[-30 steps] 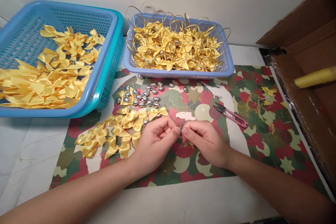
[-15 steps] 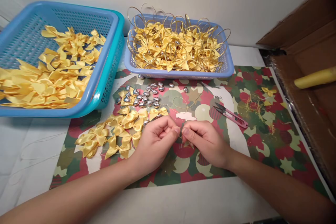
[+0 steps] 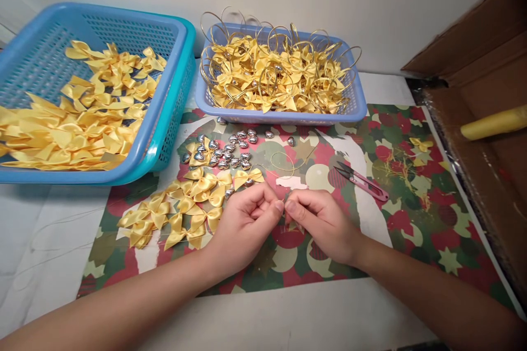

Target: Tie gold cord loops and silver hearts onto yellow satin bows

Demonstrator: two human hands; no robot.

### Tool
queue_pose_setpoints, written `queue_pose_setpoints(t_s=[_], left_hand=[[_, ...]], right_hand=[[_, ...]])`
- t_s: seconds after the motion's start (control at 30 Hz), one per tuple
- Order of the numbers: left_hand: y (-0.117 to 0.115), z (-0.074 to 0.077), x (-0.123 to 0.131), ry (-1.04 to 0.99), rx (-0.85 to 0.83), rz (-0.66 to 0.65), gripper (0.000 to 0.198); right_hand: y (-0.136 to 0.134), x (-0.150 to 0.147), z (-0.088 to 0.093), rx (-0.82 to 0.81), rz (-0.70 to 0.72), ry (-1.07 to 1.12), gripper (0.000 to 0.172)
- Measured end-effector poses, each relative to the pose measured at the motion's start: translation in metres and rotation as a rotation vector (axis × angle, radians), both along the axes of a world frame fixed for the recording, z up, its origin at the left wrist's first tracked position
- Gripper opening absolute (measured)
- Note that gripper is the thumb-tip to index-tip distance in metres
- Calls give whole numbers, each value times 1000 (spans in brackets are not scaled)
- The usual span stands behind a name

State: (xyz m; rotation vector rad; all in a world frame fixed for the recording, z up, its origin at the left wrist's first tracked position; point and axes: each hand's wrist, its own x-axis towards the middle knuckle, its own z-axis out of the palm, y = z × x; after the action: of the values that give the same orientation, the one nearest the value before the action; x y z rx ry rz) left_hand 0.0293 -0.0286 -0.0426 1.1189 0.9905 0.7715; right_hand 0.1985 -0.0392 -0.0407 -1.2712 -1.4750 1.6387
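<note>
My left hand [image 3: 249, 222] and my right hand [image 3: 323, 225] meet at the middle of the patterned sheet, thumbs and forefingers pinched with the tips nearly touching. What they pinch is tiny and mostly hidden; a thin strand seems to show between the tips. Just left of my left hand lie several yellow satin bows [image 3: 197, 205]. Beyond it are several shiny silver heart-shaped beads [image 3: 229, 148]. A loop of thin gold cord [image 3: 282, 153] rests in front of my fingers. Pink-handled thread snips [image 3: 364, 181] lie to the right of my right hand.
A blue basket [image 3: 175, 66] of yellow bows, stacked in a teal one, stands at left. A smaller periwinkle basket [image 3: 280, 117] at the back holds bows with gold cord loops. Yellow thread scraps [image 3: 401, 167] lie at right, beside a cardboard box [image 3: 486, 60].
The fingertips of both hands have shifted slightly where they meet. Everything else looks the same.
</note>
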Motion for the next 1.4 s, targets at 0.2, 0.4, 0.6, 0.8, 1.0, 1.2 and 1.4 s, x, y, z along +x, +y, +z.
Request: queue_pose_setpoints(t_s=[0.2,0.4,0.6,0.8,1.0,1.2,1.4], left_hand=[[-1,0,0,-12,-25,0,28],[-1,1,0,-20,-32,5,28],[0,1,0,-7,-21,9,26],[0,-2,-2,-29,-52,5,27],[1,-3,-1,-56,-39,41,26],[3,-2,1,-17,-2,83,15],[2,-2,-1,-49,18,65,11]], right_hand=[[0,0,0,4,-2,17,37],[0,0,-1,-4,-7,1,39],[0,1,-2,-16,-9,-23,40],[1,5,-5,7,-4,-6,45],[3,8,-7,-57,52,91,47],[5,9,-7,-97,90,190,46],[8,8,-6,-145,106,246,46]])
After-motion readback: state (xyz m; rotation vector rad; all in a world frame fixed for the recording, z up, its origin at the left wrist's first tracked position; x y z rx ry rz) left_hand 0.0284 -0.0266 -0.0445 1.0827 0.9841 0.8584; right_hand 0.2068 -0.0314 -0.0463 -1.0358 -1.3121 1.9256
